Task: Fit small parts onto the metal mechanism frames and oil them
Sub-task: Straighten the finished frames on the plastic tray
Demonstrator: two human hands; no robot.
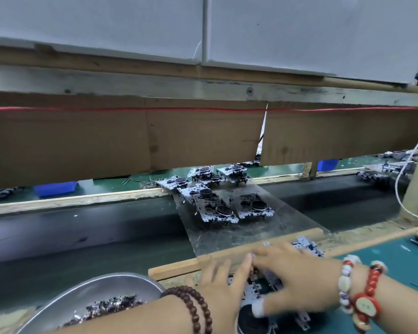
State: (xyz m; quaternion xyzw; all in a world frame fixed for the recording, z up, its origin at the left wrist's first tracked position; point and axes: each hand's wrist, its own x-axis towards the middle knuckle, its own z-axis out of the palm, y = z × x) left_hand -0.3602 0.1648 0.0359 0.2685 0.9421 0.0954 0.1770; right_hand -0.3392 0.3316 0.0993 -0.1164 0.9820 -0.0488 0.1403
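Note:
Both of my hands rest over a metal mechanism frame [253,289] lying on the green mat at the near edge of the bench. My left hand [223,283] covers its left side, fingers spread and pointing away from me. My right hand [297,278], a white cot on the thumb, lies across its right side with fingers spread on the metal. Motion blur hides whether either hand pinches a part. A second frame [307,245] pokes out beyond my right fingers. A steel bowl [87,292] of small dark parts sits at lower left.
A clear plastic ramp [263,227] bridges the dark conveyor belt [82,227] and carries several assembled mechanisms [215,206]. A cardboard screen [106,141] hangs behind. Blue bins [54,188] stand on the far bench. A white cable [401,189] loops at right. A round dark pot [252,321] sits under my wrists.

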